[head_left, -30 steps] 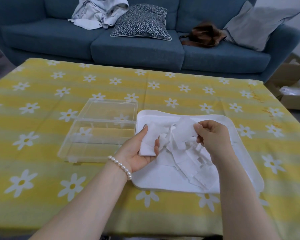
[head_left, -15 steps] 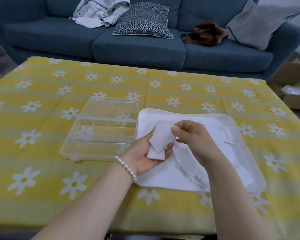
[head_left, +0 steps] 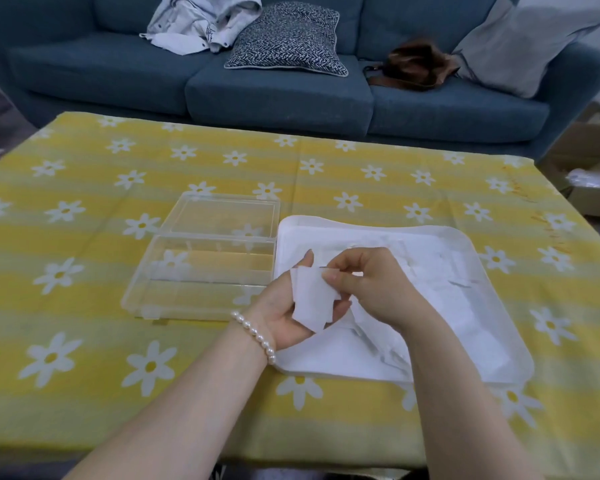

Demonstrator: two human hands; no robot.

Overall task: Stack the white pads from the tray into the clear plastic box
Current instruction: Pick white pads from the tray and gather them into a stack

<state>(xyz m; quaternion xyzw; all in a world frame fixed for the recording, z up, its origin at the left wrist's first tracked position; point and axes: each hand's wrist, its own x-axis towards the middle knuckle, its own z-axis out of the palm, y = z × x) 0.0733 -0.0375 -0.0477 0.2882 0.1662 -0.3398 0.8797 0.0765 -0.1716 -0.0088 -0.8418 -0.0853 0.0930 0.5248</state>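
A small stack of white pads (head_left: 313, 297) lies in my left hand (head_left: 284, 306), palm up over the tray's left edge. My right hand (head_left: 368, 282) pinches the stack's top pad at its upper right corner. The white tray (head_left: 499, 306) holds several loose white pads (head_left: 440, 282) spread behind and under my hands. The clear plastic box (head_left: 201, 271) stands open to the left of the tray with its lid (head_left: 222, 213) folded back, and I see no pads in it.
The table carries a yellow cloth with white daisies (head_left: 84, 341). Behind it stands a blue sofa (head_left: 278, 91) with a patterned cushion, clothes, a brown bag and a grey pillow. Cardboard boxes (head_left: 589, 181) sit on the floor at the right.
My right hand lifted a pad from the tray's pile and carried it left onto the stack in my left hand. The left hand has stayed in place holding the pads.
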